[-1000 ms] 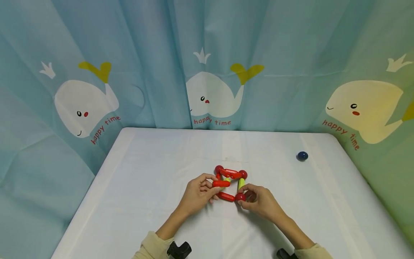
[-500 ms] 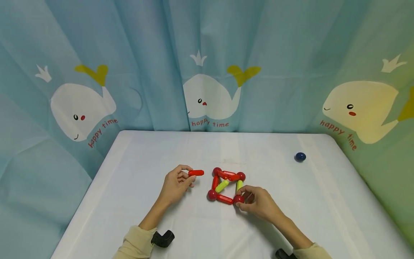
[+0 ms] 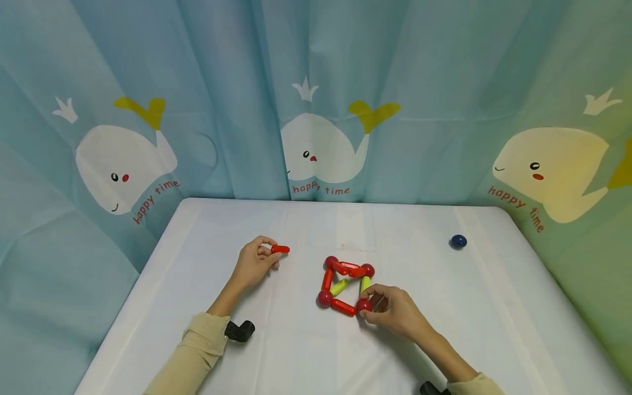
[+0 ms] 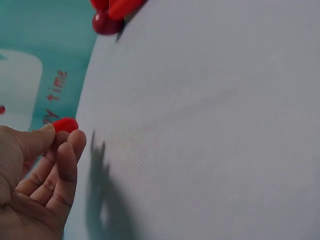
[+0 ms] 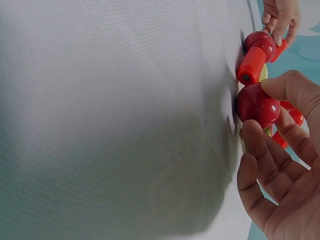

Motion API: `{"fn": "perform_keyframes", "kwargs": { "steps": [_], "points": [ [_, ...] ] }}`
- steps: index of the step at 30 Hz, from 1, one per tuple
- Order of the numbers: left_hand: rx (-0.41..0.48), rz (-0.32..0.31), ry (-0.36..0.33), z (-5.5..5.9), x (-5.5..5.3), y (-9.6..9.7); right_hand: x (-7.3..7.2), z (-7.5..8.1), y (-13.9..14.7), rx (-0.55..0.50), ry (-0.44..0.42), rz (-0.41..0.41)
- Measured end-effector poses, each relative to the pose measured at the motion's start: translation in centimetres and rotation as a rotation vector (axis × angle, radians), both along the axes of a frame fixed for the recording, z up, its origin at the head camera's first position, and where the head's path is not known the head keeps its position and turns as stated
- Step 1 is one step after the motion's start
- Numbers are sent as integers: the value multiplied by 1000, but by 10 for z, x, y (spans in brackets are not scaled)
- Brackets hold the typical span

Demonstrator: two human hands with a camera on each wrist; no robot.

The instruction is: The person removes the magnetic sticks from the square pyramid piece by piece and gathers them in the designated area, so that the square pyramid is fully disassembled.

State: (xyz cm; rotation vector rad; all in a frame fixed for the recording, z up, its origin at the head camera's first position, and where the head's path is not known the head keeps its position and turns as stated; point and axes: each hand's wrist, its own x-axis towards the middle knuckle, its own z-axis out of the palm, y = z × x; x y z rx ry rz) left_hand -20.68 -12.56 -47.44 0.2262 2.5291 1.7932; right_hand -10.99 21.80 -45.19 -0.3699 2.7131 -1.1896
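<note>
My left hand (image 3: 254, 264) pinches a short red magnetic rod (image 3: 280, 249) between thumb and fingers, held off to the left of the frame on the table. That frame is made of red balls and rods, with a red ball (image 3: 331, 263) at its back left and a red rod (image 3: 327, 280) down its left side. Two yellow-green rods (image 3: 339, 287) also belong to it. At the front right corner my right hand (image 3: 395, 310) holds a red ball (image 5: 258, 105) by thumb and fingertips. A front red rod (image 3: 343, 307) ends close to this ball; whether they touch I cannot tell.
A dark blue ball (image 3: 458, 241) lies alone towards the back right of the white-covered table (image 3: 419, 219). A blue-green curtain (image 3: 237, 109) with whale prints hangs behind the table and along its sides.
My left hand has moved from above the frame to the left and back, carrying the red rod. My right hand stays at the front right ball.
</note>
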Motion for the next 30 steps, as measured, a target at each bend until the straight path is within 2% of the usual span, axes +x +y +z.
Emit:
{"fn": "perform_keyframes", "kwargs": {
  "steps": [7,15,19,25,30],
  "points": [
    [-98,-6,-30,-3,-20,-9,1,0,0,-4,11,5],
    [-306,12,50,0,-35,-13,1,0,0,2,26,9],
    [-374,34,47,3,-40,-13,1,1,0,2,28,11],
    [-450,63,-6,3,-46,-9,1,1,0,-1,14,6],
    [-467,84,-14,2,-46,-8,1,1,0,0,18,9]
  ]
}}
